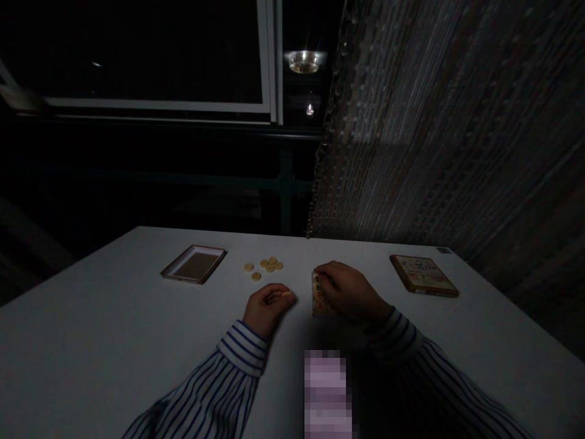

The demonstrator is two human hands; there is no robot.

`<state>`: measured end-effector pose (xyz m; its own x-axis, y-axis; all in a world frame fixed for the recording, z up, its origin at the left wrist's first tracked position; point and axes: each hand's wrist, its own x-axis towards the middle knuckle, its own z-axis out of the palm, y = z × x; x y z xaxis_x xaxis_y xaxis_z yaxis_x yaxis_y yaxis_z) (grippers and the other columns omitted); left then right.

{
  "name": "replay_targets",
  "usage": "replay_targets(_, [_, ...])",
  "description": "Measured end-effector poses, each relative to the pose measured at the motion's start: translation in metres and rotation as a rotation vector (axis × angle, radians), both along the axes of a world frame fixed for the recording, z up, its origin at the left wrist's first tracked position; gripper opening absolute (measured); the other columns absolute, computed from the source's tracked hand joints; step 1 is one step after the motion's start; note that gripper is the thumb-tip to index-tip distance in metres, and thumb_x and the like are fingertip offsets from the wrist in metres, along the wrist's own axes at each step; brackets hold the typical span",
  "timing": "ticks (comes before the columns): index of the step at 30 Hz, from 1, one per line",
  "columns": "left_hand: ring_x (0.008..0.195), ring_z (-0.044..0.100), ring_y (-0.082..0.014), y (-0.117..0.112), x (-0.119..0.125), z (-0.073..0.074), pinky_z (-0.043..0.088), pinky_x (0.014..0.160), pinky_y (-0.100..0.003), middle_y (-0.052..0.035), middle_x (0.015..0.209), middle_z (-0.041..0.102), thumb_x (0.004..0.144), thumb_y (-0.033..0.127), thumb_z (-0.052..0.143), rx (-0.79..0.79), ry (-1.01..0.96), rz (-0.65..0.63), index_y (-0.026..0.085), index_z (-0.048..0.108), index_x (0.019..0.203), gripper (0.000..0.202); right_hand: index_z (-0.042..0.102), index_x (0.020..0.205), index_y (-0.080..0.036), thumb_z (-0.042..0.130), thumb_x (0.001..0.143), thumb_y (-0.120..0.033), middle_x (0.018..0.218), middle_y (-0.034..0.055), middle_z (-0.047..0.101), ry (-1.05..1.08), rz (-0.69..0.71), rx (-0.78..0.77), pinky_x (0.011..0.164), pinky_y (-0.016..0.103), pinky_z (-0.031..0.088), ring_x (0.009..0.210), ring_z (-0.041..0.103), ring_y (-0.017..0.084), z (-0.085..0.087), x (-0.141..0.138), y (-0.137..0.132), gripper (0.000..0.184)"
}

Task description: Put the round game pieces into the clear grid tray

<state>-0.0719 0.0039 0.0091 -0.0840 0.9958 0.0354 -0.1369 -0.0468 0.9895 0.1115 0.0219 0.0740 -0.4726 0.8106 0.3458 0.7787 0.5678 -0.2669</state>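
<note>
My left hand (265, 310) is closed in a pinch, with a small yellowish disc (287, 294) between thumb and fingertips. Just beyond it, several loose round discs (270, 267) of the same colour lie on the white table (150, 341), some touching or overlapping. My right hand (350, 292) grips a small flat piece with orange and yellow round shapes (319, 297) on its face. It stands roughly upright; my fingers cover much of it, and whether it is a card or a clear pack I cannot tell. The two hands are a short way apart.
An open shallow box half (194, 266) lies at the back left. At the right is a box lid (424, 275) with a printed picture. A pixelated pinkish rectangle (327, 393) shows near me. A string curtain (393, 122) hangs behind the table, beside a dark window (159, 55).
</note>
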Motion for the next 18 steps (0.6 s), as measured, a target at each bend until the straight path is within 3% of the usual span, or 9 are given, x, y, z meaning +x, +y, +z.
replay_targets(12, [0.065,0.06,-0.0148,-0.005,0.017,0.008,0.047,0.066,-0.027,-0.0042,0.066,0.066,0.055,0.027,0.07,0.018,0.061,-0.004,0.013,0.062,0.069,0.021,0.057,0.102,-0.017,0.037,0.083,-0.024,0.095,0.0051,0.06,-0.011,-0.021,-0.015,0.08,0.025,0.036,0.09,0.053,0.015,0.009,0.014,0.002,0.029])
replay_targets(18, [0.063,0.059,-0.0127,0.0,0.03,0.016,0.046,0.064,-0.024,-0.0031,0.065,0.065,0.057,0.028,0.068,0.024,0.069,-0.013,0.013,0.063,0.07,0.021,0.057,0.102,-0.017,0.037,0.082,-0.023,0.095,0.0058,0.061,-0.006,-0.024,-0.004,0.081,0.025,0.035,0.091,0.053,0.015,0.008,0.018,0.004,0.029])
